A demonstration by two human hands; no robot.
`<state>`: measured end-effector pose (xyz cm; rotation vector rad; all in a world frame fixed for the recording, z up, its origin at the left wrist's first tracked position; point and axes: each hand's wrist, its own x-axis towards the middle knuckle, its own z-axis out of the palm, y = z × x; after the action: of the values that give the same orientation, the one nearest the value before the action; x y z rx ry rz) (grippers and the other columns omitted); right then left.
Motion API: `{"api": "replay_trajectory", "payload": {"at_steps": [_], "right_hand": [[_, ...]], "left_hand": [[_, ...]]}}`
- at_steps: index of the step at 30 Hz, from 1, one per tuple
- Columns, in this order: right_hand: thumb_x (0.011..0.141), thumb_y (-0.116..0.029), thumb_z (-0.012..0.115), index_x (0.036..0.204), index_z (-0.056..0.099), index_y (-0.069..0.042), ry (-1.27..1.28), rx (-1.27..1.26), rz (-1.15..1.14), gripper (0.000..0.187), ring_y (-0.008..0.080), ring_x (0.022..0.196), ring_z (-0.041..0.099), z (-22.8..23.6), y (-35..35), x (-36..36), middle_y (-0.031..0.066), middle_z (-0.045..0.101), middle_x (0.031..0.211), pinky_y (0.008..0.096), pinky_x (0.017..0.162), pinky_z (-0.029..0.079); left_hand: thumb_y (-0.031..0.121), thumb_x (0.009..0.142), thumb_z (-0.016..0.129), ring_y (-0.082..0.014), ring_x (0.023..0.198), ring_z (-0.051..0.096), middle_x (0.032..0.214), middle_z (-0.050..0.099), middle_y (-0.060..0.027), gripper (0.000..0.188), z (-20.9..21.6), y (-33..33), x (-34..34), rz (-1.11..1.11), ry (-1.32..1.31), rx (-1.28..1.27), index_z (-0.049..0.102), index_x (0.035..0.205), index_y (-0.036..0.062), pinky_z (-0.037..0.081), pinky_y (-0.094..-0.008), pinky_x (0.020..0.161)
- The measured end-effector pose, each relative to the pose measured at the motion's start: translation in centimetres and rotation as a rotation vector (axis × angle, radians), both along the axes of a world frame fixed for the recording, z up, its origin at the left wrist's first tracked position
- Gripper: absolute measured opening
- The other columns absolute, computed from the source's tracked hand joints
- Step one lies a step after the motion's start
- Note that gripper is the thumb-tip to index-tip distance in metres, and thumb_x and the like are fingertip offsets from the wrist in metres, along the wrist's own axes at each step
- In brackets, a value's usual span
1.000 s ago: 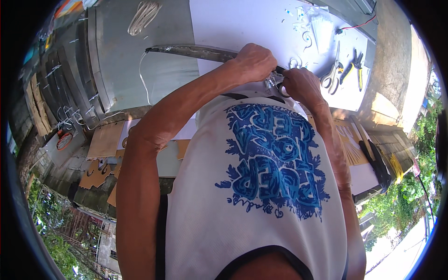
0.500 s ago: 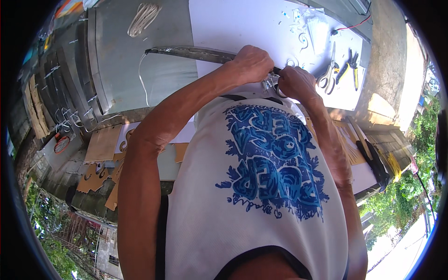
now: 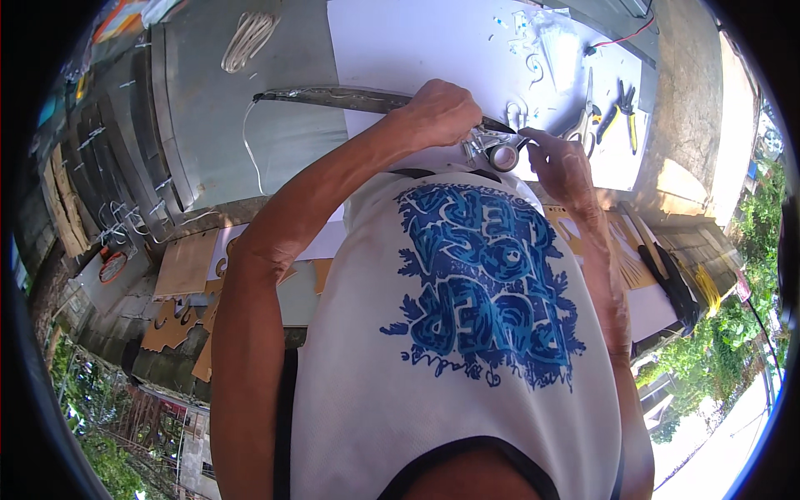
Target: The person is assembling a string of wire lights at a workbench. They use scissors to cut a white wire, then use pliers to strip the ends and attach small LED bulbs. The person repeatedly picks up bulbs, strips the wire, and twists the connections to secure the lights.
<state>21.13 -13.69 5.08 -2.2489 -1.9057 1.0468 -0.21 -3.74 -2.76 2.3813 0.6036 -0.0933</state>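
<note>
Grips the dark strip [image 3: 350,98] near its right end with left hand [image 3: 446,112], fingers curled tightly round it, at upper centre of the frame. Holds right hand [image 3: 564,171] just right of the strip's tip, forefinger extended towards it; cannot tell whether anything thin and dark is pinched there, so small is the detail. Has a round roll [image 3: 503,157] with pale core between the hands, slightly below, beside crumpled shiny material [image 3: 477,147]. Trails a thin white wire [image 3: 246,150] from the strip's left end. Has scissors [image 3: 589,108] and yellow-handled pliers [image 3: 625,103] at upper right, on a white sheet [image 3: 408,42], and a coiled pale cord [image 3: 248,42] at upper left.
</note>
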Motion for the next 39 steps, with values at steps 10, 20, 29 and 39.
{"api": "replay_trajectory", "payload": {"at_steps": [10, 20, 29, 39], "right_hand": [[0.09, -0.011, 0.056, 0.134, 0.057, -0.012, -0.076, -0.031, 0.303, 0.044, 0.0378, 0.064, 0.068, -2.1, -0.5, -1.8, 0.0184, 0.067, 0.068, 0.0493, 0.061, 0.054], [0.087, -0.01, 0.057, 0.113, 0.063, -0.005, -0.135, -0.056, 0.366, 0.027, 0.0416, 0.063, 0.066, -4.3, 0.8, -2.9, 0.0209, 0.064, 0.064, 0.0531, 0.061, 0.051], [0.085, -0.009, 0.057, 0.087, 0.072, -0.004, -0.144, -0.074, 0.308, 0.015, 0.04, 0.076, 0.071, -4.5, 1.6, -3.3, 0.0232, 0.069, 0.077, 0.0506, 0.07, 0.056], [0.081, -0.007, 0.058, 0.085, 0.074, -0.002, -0.171, -0.099, 0.221, 0.017, 0.0412, 0.08, 0.071, -3.8, 2.1, -4.2, 0.0251, 0.07, 0.082, 0.0498, 0.074, 0.056]], "left_hand": [[0.01, 0.082, 0.072, -0.0336, 0.069, 0.07, 0.073, 0.069, -0.0179, 0.006, 0.9, -0.3, -1.5, -0.012, -0.043, 0.047, 0.074, 0.086, 0.0056, 0.055, -0.0435, 0.061], [0.016, 0.077, 0.08, -0.0244, 0.109, 0.057, 0.115, 0.065, -0.0089, 0.059, 2.8, -1.7, -4.1, 0.25, -0.102, 0.24, 0.062, 0.133, 0.0106, 0.045, -0.0393, 0.094], [0.018, 0.077, 0.081, -0.0258, 0.116, 0.053, 0.12, 0.064, -0.0067, 0.062, 0.9, -2.6, -6.5, 0.398, -0.097, 0.224, 0.06, 0.135, 0.0121, 0.041, -0.0414, 0.097], [0.02, 0.074, 0.082, -0.0277, 0.125, 0.049, 0.126, 0.061, -0.0065, 0.065, 2.1, -3.1, -9.4, 0.55, -0.13, 0.338, 0.06, 0.134, 0.0144, 0.038, -0.044, 0.108]]}}
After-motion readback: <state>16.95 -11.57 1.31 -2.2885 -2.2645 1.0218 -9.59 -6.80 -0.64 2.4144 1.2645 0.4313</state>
